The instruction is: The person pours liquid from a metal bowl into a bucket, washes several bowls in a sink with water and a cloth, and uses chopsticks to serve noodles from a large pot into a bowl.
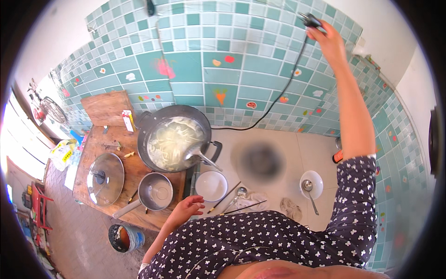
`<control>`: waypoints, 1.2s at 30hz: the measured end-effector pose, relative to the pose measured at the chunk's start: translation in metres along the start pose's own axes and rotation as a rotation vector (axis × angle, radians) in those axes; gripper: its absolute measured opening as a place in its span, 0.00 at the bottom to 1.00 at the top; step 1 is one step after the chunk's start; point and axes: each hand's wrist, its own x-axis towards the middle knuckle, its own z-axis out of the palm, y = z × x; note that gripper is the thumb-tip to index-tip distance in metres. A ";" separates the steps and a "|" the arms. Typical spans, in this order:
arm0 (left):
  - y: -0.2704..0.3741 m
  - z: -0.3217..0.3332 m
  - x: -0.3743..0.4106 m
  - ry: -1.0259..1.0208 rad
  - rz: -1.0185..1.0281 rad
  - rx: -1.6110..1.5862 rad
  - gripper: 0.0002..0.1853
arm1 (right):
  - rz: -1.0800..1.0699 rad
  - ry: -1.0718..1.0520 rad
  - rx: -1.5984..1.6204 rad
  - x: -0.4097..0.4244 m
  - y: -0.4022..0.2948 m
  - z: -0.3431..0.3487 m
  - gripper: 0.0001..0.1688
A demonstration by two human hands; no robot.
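Observation:
High against the tiled wall, my right hand point(331, 45) grips a black power plug point(310, 20) with its prongs exposed. Its black cord point(278, 97) runs down the wall to the electric wok point(143, 153), full of pale noodles point(176, 139) in cloudy liquid. A steel ladle point(195, 153) rests in the wok with its handle over the rim. My left hand point(190, 208) hangs near the counter edge, fingers loosely apart and holding nothing. It lies between a white bowl point(211, 186) and a small saucepan point(161, 193).
A glass lid point(105, 179) lies on the wooden table point(134, 139), by an upright cutting board point(106, 108). Chopsticks point(223, 197), a spoon point(240, 191) and cloths point(291, 209) lie on the counter. Further right sits a bowl with a spoon point(311, 185). A bucket point(137, 240) stands below.

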 end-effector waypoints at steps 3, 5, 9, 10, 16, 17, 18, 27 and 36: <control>0.035 -0.036 -0.040 -0.001 0.091 -0.134 0.18 | -0.082 0.016 -0.102 0.054 -0.077 0.062 0.17; 0.049 -0.064 -0.065 0.042 0.148 -0.222 0.18 | -0.193 0.147 -0.009 0.086 -0.118 0.107 0.16; 0.068 -0.121 -0.109 0.172 0.206 -0.324 0.18 | -0.587 0.329 -0.164 0.149 -0.185 0.196 0.12; 0.060 -0.131 -0.112 0.205 0.237 -0.332 0.18 | -0.644 0.404 -0.163 0.158 -0.201 0.215 0.11; 0.022 -0.169 -0.144 0.431 0.363 -0.548 0.17 | -0.780 0.340 -0.134 0.187 -0.252 0.325 0.07; 0.017 -0.172 -0.142 0.452 0.357 -0.576 0.17 | -0.767 0.312 -0.148 0.188 -0.253 0.341 0.07; 0.011 -0.173 -0.141 0.466 0.369 -0.607 0.17 | -0.790 0.342 -0.113 0.184 -0.254 0.358 0.07; 0.021 -0.168 -0.123 0.374 0.341 -0.547 0.20 | -0.637 -0.442 -0.074 -0.004 -0.232 0.303 0.22; 0.020 -0.103 -0.089 0.186 0.215 -0.399 0.14 | -0.181 -1.002 -0.206 -0.274 -0.105 0.178 0.22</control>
